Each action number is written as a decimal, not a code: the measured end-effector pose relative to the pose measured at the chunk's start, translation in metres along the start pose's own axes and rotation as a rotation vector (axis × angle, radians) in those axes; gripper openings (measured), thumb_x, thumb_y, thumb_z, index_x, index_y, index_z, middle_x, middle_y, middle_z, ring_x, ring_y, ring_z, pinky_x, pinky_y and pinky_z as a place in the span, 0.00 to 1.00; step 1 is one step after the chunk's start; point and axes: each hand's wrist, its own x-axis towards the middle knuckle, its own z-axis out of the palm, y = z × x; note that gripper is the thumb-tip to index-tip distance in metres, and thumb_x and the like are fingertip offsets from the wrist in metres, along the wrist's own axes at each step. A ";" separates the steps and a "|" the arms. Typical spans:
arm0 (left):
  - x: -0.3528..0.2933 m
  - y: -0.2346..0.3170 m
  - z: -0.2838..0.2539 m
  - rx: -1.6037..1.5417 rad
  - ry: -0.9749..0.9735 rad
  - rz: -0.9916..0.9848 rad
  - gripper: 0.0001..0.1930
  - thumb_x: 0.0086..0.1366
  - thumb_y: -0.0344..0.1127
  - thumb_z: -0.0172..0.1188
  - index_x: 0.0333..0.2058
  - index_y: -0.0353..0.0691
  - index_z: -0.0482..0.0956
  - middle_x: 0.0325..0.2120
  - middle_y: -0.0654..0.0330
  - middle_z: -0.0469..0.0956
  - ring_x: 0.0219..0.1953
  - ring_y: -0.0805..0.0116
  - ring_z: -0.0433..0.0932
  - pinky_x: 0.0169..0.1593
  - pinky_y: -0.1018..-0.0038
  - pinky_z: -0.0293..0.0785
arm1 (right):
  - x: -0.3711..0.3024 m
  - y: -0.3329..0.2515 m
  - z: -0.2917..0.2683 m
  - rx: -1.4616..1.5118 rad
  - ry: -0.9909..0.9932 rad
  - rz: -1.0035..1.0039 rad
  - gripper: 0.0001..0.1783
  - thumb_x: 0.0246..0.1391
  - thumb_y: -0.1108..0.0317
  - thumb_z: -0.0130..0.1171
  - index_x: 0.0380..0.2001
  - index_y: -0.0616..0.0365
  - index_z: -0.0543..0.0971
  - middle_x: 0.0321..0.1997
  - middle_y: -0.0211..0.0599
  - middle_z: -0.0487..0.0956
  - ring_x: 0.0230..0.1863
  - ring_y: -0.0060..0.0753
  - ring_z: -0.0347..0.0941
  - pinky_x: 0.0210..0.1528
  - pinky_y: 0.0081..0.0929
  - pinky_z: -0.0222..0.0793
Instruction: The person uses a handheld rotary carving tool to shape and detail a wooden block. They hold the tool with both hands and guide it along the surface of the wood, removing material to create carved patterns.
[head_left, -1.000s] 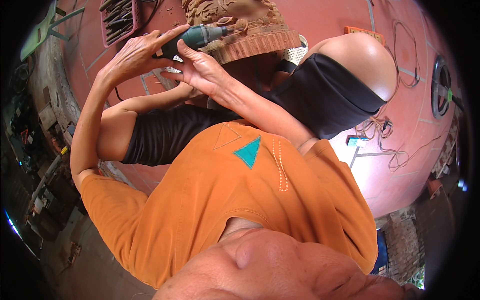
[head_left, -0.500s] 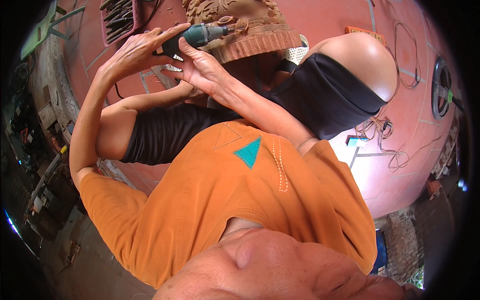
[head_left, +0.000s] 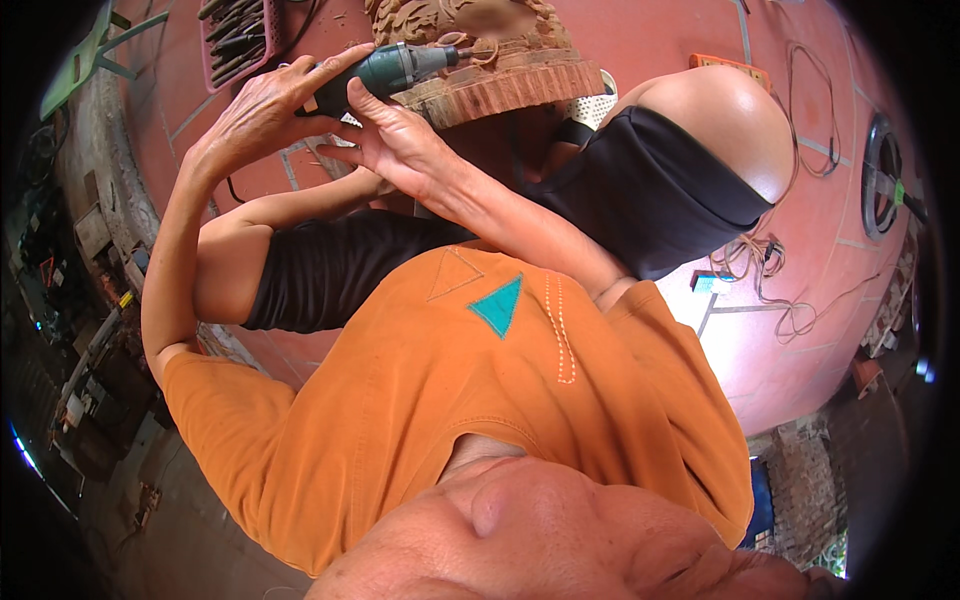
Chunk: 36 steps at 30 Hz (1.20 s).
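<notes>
Hands [head_left: 265, 105] unmoved, both gripping grinder [head_left: 390, 68].

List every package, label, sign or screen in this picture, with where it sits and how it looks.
Small box or packet: on the red floor right of the raised knee, beside tangled cords; flat, blue and white.
Orange flat block: on the floor at the upper right, beyond the knee; rectangular, possibly a socket strip rather than a package.
No signs or screens show.
</notes>
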 end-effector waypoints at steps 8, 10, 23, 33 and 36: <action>-0.003 -0.004 0.009 -0.086 0.072 0.030 0.45 0.50 0.40 0.69 0.67 0.61 0.56 0.27 0.56 0.72 0.29 0.58 0.75 0.32 0.64 0.69 | 0.000 -0.001 -0.005 -0.017 0.031 0.030 0.22 0.54 0.53 0.63 0.48 0.49 0.74 0.49 0.30 0.77 0.51 0.34 0.73 0.56 0.47 0.69; -0.006 -0.003 0.008 -0.088 0.078 0.016 0.45 0.51 0.40 0.69 0.67 0.60 0.56 0.27 0.55 0.72 0.29 0.57 0.75 0.33 0.64 0.70 | 0.000 -0.002 -0.004 -0.036 0.021 0.034 0.23 0.53 0.52 0.63 0.49 0.49 0.74 0.49 0.30 0.77 0.51 0.35 0.72 0.56 0.47 0.69; -0.021 0.018 0.025 -0.399 0.103 -0.186 0.53 0.44 0.38 0.74 0.67 0.58 0.51 0.38 0.46 0.78 0.39 0.47 0.78 0.44 0.57 0.74 | 0.004 0.002 -0.005 -0.257 0.042 0.030 0.32 0.55 0.50 0.62 0.56 0.56 0.65 0.53 0.35 0.72 0.57 0.33 0.69 0.55 0.45 0.70; -0.040 0.032 0.030 -0.446 0.274 -0.230 0.49 0.47 0.29 0.68 0.67 0.60 0.53 0.47 0.47 0.76 0.44 0.48 0.78 0.48 0.59 0.75 | -0.001 -0.001 0.008 -0.339 0.002 0.053 0.27 0.56 0.50 0.61 0.54 0.46 0.67 0.49 0.26 0.75 0.55 0.28 0.70 0.55 0.45 0.67; -0.043 0.029 0.026 -0.493 0.198 -0.280 0.49 0.46 0.33 0.68 0.67 0.59 0.53 0.46 0.47 0.76 0.44 0.48 0.78 0.48 0.58 0.73 | 0.000 0.002 0.002 -0.310 0.019 0.104 0.26 0.56 0.50 0.61 0.54 0.46 0.67 0.50 0.26 0.75 0.55 0.29 0.70 0.56 0.47 0.67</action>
